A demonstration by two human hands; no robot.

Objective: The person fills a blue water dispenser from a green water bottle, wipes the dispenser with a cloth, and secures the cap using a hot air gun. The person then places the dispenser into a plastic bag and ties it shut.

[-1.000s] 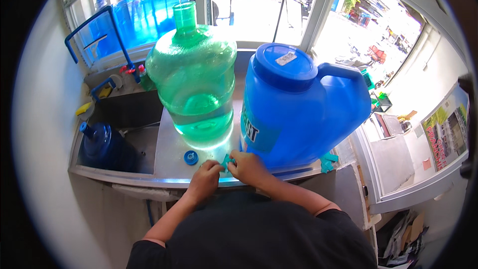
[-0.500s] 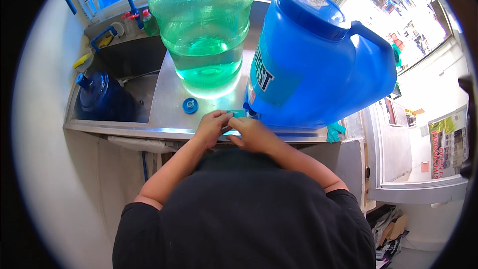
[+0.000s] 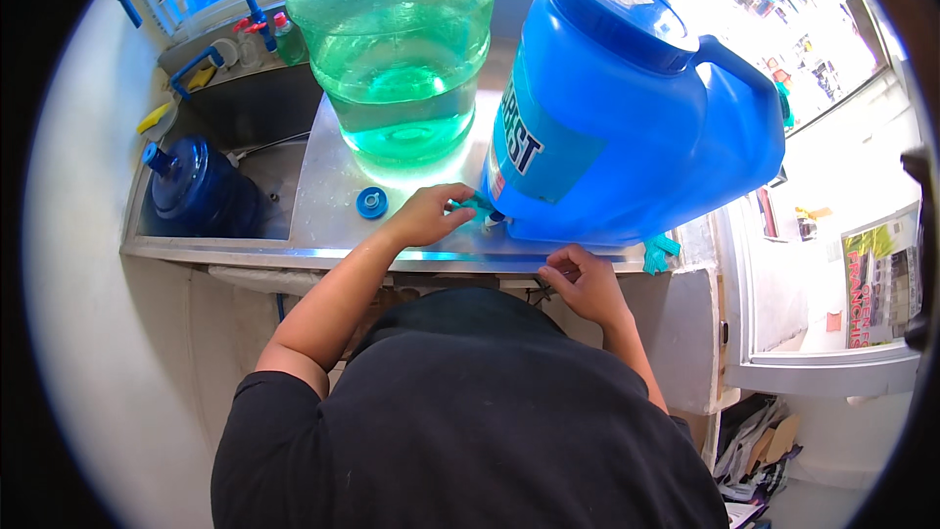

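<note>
My left hand (image 3: 433, 216) is at the base of the large blue jug (image 3: 627, 127), its fingers pinched on a small teal strip (image 3: 476, 206) that looks like thin plastic. Right beside those fingertips is the jug's small spout (image 3: 493, 219), dark with a white part. My right hand (image 3: 585, 282) hangs just off the counter's front edge with its fingers curled in. What it holds, if anything, does not show. A round blue cap (image 3: 372, 202) lies on the steel counter (image 3: 323, 171) to the left of my left hand.
A big clear-green water bottle (image 3: 397, 88), partly filled, stands behind the cap. The sink (image 3: 264, 88) at left contains a dark blue bottle (image 3: 201, 191). More teal strips (image 3: 660, 253) hang at the counter's right edge. Small bottles (image 3: 287, 37) and a sponge (image 3: 154, 120) line the sink's rim.
My hands were together at the counter's edge and are now apart. The left has moved toward the spout with the teal strip; the right has drawn back to the right.
</note>
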